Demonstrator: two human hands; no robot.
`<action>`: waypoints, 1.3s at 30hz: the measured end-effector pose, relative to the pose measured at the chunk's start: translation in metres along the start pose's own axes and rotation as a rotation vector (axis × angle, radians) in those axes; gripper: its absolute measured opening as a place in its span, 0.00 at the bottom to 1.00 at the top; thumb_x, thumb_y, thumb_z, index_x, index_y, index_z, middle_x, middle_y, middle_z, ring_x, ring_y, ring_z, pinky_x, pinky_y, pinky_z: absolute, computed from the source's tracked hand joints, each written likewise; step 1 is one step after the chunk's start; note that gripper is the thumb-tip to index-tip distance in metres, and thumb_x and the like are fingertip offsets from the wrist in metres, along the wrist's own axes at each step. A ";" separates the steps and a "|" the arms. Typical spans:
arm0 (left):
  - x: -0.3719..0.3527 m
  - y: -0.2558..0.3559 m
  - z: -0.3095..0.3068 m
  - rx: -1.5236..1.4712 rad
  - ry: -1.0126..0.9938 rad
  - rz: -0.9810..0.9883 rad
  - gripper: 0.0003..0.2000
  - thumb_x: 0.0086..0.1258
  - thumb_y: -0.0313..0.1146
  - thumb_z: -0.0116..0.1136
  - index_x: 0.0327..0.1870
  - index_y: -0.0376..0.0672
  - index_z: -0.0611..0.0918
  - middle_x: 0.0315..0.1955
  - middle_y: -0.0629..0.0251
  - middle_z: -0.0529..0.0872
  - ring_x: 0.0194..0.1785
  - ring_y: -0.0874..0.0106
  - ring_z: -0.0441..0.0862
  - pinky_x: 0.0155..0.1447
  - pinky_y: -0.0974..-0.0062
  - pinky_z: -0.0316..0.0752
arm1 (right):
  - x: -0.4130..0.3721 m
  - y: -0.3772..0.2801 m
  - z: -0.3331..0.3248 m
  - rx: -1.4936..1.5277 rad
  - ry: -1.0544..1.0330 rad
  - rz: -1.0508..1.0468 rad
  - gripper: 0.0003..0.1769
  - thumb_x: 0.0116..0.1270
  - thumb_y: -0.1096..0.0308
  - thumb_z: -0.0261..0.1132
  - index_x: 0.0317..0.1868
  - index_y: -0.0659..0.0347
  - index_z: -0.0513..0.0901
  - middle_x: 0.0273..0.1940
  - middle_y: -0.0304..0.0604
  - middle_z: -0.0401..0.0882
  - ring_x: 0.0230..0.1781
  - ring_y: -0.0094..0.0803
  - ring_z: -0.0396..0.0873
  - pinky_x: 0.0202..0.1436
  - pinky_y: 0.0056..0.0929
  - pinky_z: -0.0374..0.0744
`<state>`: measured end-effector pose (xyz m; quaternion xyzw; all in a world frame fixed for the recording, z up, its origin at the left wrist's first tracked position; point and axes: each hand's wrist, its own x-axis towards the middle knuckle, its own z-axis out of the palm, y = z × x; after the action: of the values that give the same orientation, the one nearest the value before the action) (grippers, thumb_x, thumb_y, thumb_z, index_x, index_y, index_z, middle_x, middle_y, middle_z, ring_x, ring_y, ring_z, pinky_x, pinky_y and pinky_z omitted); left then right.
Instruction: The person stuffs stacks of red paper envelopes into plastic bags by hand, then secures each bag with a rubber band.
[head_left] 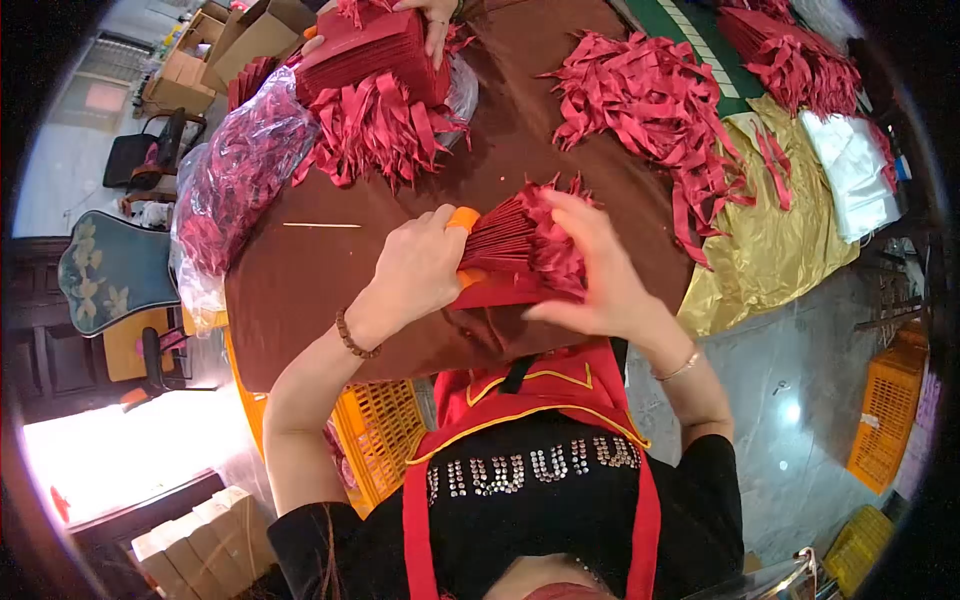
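My left hand (422, 268) and my right hand (596, 270) both grip a thick stack of red paper items with ribbon ends (515, 248) just above the brown tabletop (300, 280). Orange finger covers sit on my left thumb and a finger. Across the table, another person's hand (436, 22) rests on a second red stack (372, 55) with ribbons hanging from it.
Loose red ribbon piles (650, 105) lie on the table's right side, by gold wrapping (770, 250) and white bags (850, 170). A plastic bag of red ribbons (235, 180) sits at the left. Orange crates (380, 430) stand on the floor, and a chair (115, 270) at the left.
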<state>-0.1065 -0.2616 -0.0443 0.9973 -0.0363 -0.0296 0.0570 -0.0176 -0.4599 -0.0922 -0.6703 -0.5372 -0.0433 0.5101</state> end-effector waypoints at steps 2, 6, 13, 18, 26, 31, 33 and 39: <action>-0.001 0.001 -0.002 -0.033 0.044 0.032 0.24 0.43 0.39 0.67 0.40 0.37 0.73 0.31 0.57 0.75 0.37 0.59 0.76 0.39 0.66 0.72 | 0.017 -0.008 0.019 0.100 0.020 -0.006 0.54 0.37 0.60 0.75 0.64 0.60 0.53 0.60 0.52 0.59 0.60 0.45 0.61 0.62 0.37 0.61; -0.005 -0.003 0.006 0.035 0.112 0.052 0.23 0.43 0.40 0.66 0.38 0.35 0.74 0.30 0.59 0.73 0.33 0.64 0.75 0.36 0.69 0.72 | 0.032 0.008 0.047 0.638 0.075 0.360 0.61 0.31 0.60 0.78 0.65 0.61 0.51 0.62 0.49 0.56 0.65 0.41 0.53 0.66 0.36 0.55; -0.009 0.000 0.004 -0.031 0.113 0.050 0.28 0.41 0.40 0.67 0.45 0.38 0.71 0.32 0.59 0.73 0.36 0.63 0.75 0.40 0.68 0.71 | 0.025 0.025 0.041 0.352 -0.220 0.237 0.49 0.28 0.60 0.79 0.53 0.60 0.63 0.58 0.45 0.63 0.62 0.32 0.59 0.68 0.33 0.51; -0.011 0.000 0.004 -0.026 0.065 0.032 0.26 0.43 0.38 0.66 0.44 0.37 0.71 0.31 0.59 0.73 0.36 0.63 0.75 0.40 0.69 0.71 | 0.023 0.025 0.047 0.317 -0.229 0.363 0.42 0.31 0.61 0.79 0.47 0.60 0.65 0.44 0.42 0.69 0.46 0.31 0.70 0.60 0.31 0.63; -0.010 0.001 0.001 -0.023 0.055 0.016 0.30 0.42 0.38 0.66 0.48 0.37 0.70 0.33 0.59 0.73 0.37 0.62 0.75 0.41 0.68 0.71 | 0.018 0.024 0.045 0.211 -0.230 0.290 0.40 0.36 0.69 0.76 0.50 0.62 0.63 0.45 0.45 0.68 0.46 0.35 0.71 0.51 0.30 0.70; -0.033 -0.022 -0.022 -0.192 0.326 0.091 0.51 0.38 0.48 0.71 0.64 0.38 0.56 0.61 0.50 0.58 0.62 0.56 0.60 0.64 0.65 0.56 | 0.019 0.027 0.046 0.177 -0.225 0.215 0.37 0.38 0.71 0.75 0.48 0.63 0.63 0.44 0.46 0.69 0.45 0.36 0.72 0.51 0.30 0.70; -0.050 -0.037 0.001 -0.408 0.316 0.040 0.58 0.34 0.51 0.72 0.67 0.40 0.47 0.66 0.53 0.49 0.68 0.59 0.48 0.68 0.65 0.45 | 0.019 0.029 0.046 0.181 -0.215 0.193 0.37 0.38 0.71 0.75 0.48 0.62 0.63 0.43 0.46 0.69 0.45 0.35 0.72 0.51 0.29 0.70; -0.058 -0.032 0.097 -1.612 0.485 -0.049 0.54 0.36 0.31 0.76 0.65 0.40 0.50 0.60 0.56 0.61 0.61 0.69 0.64 0.63 0.67 0.60 | 0.019 0.025 0.047 0.176 -0.230 0.272 0.37 0.36 0.70 0.77 0.46 0.61 0.64 0.40 0.44 0.72 0.43 0.32 0.73 0.50 0.29 0.71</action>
<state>-0.1679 -0.2359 -0.1415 0.6306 0.0307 0.1675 0.7572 -0.0141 -0.4104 -0.1191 -0.6902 -0.4979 0.1500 0.5031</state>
